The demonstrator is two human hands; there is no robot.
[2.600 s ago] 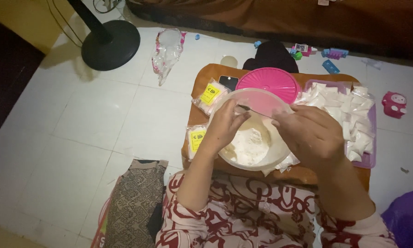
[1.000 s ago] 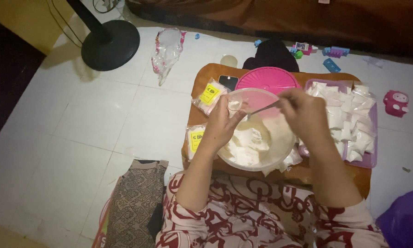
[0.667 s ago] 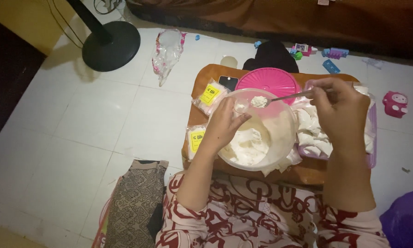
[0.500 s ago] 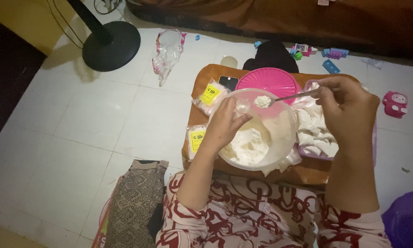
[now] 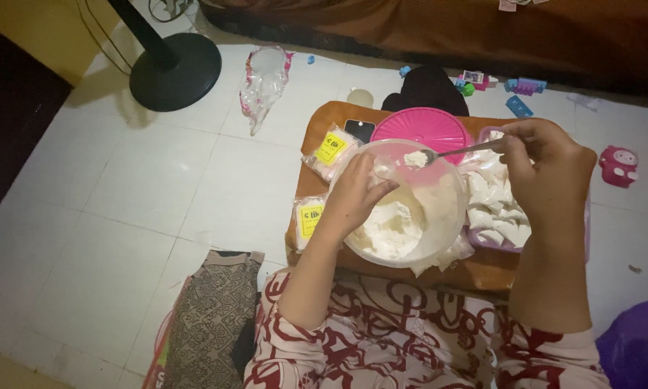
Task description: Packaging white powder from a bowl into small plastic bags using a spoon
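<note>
A person in a red-patterned garment sits on the white tiled floor (image 5: 122,194) at a low wooden bench (image 5: 482,270), working over a clear bowl (image 5: 439,238) of white powder. Beyond the hands, a black fan base (image 5: 174,72) stands on the tiles, with a pink lid (image 5: 428,130) just behind the bowl and a tray (image 5: 587,238) of filled white packets under the right wrist. The right hand (image 5: 547,169) has lifted out of the bowl since a second ago and now holds a spoon (image 5: 446,153), fingers clamped on its handle, the heaped scoop hovering above the far rim. The left hand (image 5: 353,198) rests at the near left rim, fingers pinched on a small clear bag (image 5: 383,169) held open just beside the spoon's tip. The lift suggests a fresh scoop is about to go into the bag. Two yellow-labelled packets (image 5: 327,150) lie left of the left hand.
</note>
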